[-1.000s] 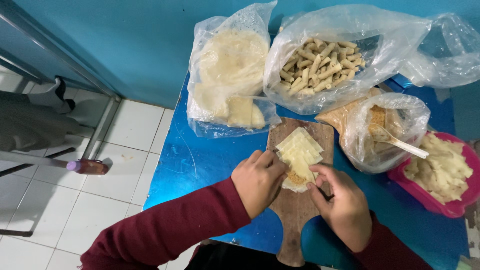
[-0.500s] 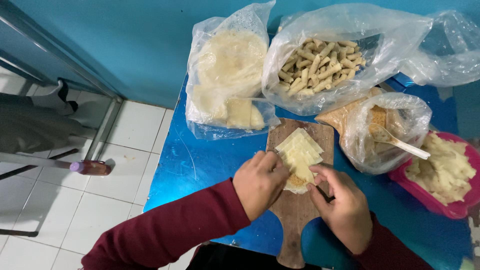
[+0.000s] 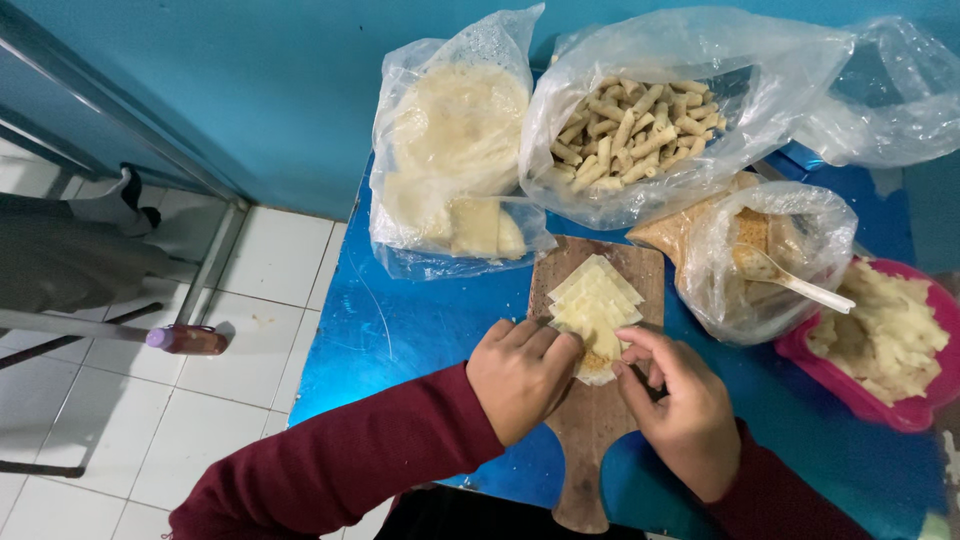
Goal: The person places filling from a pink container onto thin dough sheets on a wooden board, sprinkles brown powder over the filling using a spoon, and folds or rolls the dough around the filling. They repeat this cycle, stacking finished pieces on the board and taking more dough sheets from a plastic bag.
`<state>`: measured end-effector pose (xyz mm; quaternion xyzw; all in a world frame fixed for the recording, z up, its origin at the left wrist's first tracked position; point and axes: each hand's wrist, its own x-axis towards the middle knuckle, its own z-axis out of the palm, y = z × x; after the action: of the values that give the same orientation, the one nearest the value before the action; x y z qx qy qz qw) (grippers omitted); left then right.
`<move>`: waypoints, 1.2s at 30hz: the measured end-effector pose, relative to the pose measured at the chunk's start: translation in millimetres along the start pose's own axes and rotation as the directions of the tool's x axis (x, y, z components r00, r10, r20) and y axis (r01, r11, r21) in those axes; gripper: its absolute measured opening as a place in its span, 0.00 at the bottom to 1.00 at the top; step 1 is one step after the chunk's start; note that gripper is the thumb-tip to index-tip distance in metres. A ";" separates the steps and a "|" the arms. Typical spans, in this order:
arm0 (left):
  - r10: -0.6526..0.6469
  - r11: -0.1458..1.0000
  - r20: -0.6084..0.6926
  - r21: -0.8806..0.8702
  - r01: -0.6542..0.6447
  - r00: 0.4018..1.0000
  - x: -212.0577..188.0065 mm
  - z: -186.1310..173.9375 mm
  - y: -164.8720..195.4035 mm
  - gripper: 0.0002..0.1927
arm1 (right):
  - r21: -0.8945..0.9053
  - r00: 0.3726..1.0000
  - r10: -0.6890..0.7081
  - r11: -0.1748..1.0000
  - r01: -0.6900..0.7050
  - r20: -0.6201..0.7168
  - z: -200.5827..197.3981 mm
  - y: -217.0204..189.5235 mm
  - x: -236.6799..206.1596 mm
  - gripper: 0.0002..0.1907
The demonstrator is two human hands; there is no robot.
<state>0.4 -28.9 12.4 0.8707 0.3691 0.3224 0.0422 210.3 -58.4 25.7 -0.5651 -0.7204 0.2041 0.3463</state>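
Blue table over white floor tiles, teal wall at twelve o'clock; left hand and right hand, fingers curled, pinching pale wrapper on wooden board, filling perhaps hidden beneath.

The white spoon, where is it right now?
In the head view, the white spoon sits right of centre, in a clear bag of crumbs, between the wooden board and the pink tray.

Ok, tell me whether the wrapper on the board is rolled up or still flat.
Partly rolled. The wrapper's near edge curls under both hands; its far corner lies flat on the wooden board.
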 end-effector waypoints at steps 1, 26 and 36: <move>-0.005 1.000 -0.004 0.002 0.005 1.000 0.4 -0.2 0.7 0.10 | 0.010 1.000 0.003 1.000 -0.004 0.006 -0.2 0.5 -0.1 0.23; -0.086 0.949 0.006 -0.303 0.084 0.996 1.1 7.4 4.5 0.25 | 0.041 0.996 -0.082 0.996 0.084 -0.034 2.9 1.0 -0.8 0.19; 0.015 0.985 0.081 -0.174 0.000 0.997 -2.4 16.1 -4.4 0.13 | -0.040 0.997 -0.069 0.997 0.068 -0.035 -0.1 2.2 -0.1 0.17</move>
<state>6.1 -24.7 -3.0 0.8776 0.3343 0.3174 0.1318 211.8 -57.9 24.2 -0.5504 -0.7367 0.1677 0.3553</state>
